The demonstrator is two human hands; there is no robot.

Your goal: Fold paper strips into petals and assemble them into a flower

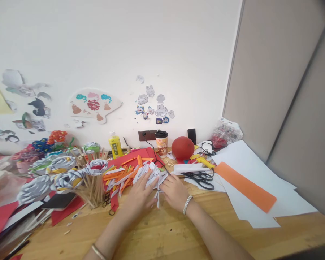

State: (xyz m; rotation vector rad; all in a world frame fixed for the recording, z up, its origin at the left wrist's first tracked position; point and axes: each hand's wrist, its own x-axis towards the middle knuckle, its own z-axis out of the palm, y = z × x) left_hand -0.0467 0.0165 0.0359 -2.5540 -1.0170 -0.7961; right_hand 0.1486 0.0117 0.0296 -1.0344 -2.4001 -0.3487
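Note:
Near the table's middle, white folded paper strips lie in a pile. My left hand rests on the pile's near side, its fingers spread over the white strips. Close by on the right, my right hand has its fingers bent together at the pile's edge; what they hold, if anything, is too small to tell. A thin white piece points down between the hands. Orange folded strips are heaped to the left of the white ones.
Black scissors, a yellow glue gun and a red balloon are behind and right. White sheets carry an orange strip. Paper flowers crowd the left; a cup and bottle stand behind.

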